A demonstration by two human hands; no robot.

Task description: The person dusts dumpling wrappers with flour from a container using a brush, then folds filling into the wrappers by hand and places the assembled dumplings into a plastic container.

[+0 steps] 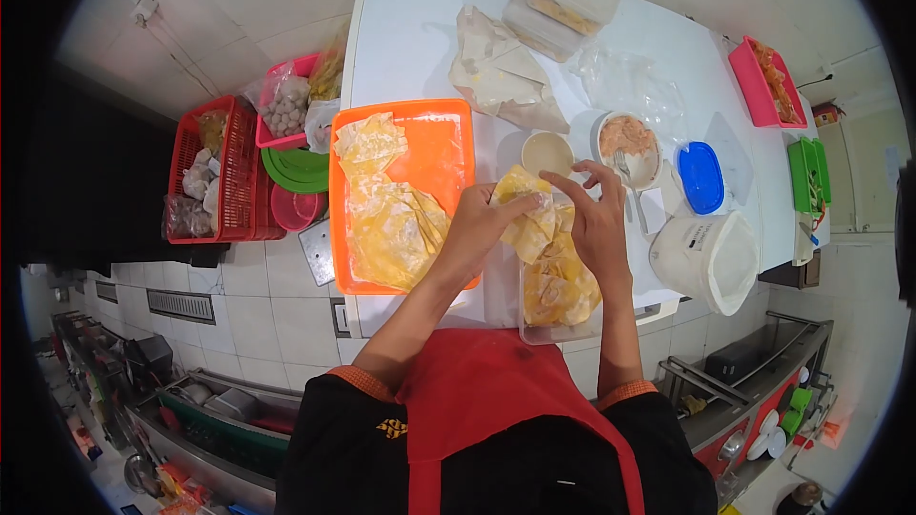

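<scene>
My left hand (480,227) is closed on a yellow dough wrapper (520,186), its thumb lying across the top. Beside it, my right hand (593,215) has its fingers bent and spread apart, one fingertip at the wrapper's right edge. Below both hands, a clear plastic container (563,332) holds several folded yellow dumplings (553,291). A small bowl (548,153) stands just beyond my fingers. To the left, an orange tray (444,148) carries floured wrapper sheets (396,234). A bowl of pink minced filling (628,136) with a fork in it sits to the right.
A white bucket (697,253) and a blue lid (701,177) lie at the right. Crumpled paper (501,72) and a lidded box (563,5) are at the back. Pink (766,86) and green baskets (809,176) line the right edge; red crates (212,172) stand left.
</scene>
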